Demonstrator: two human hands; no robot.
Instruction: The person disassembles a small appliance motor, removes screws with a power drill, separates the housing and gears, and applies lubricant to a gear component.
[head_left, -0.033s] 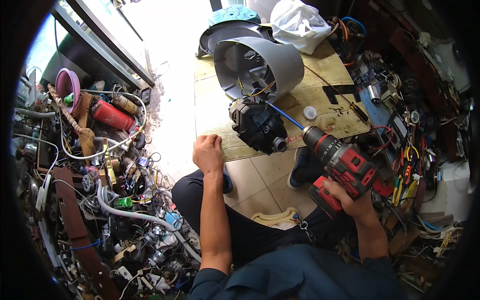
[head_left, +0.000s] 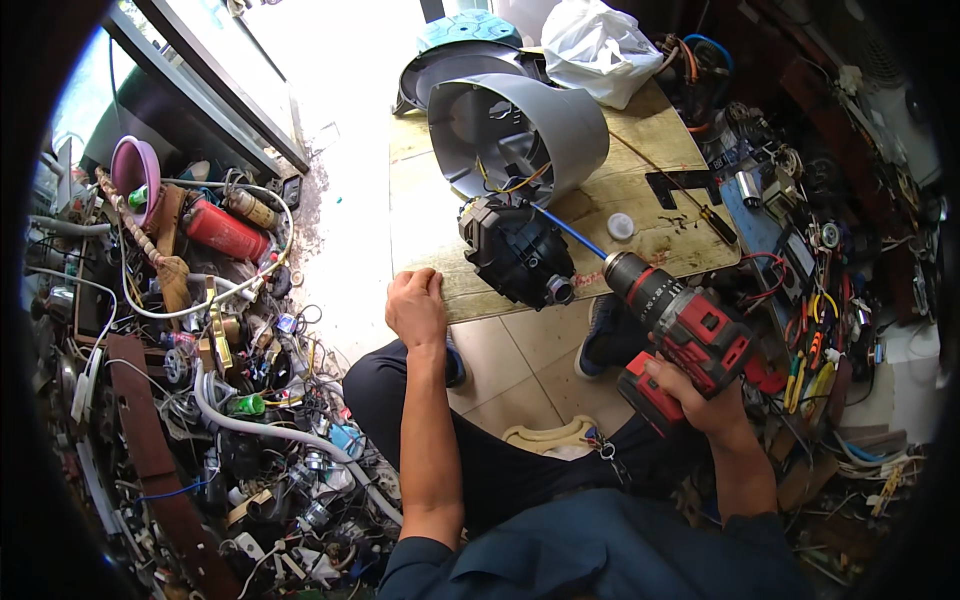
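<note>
My right hand (head_left: 705,400) grips a red and black cordless drill (head_left: 690,325) by its handle. A long blue bit (head_left: 570,233) runs from the chuck to the upper side of a black motor unit (head_left: 515,250); the exact contact of its tip is hidden. That unit sits at the table's front edge, against the open end of a grey round housing (head_left: 575,135), with thin yellow wires between them. My left hand (head_left: 415,308) is closed, fingers curled over the near left corner of the wooden table (head_left: 425,210), apart from the unit.
A small white cap (head_left: 620,226) and a long screwdriver (head_left: 715,222) lie on the table. A white plastic bag (head_left: 602,52) and a dark round part (head_left: 455,75) stand at the back. Cables and scrap (head_left: 270,410) crowd the left floor; pliers (head_left: 795,382) and other tools lie right.
</note>
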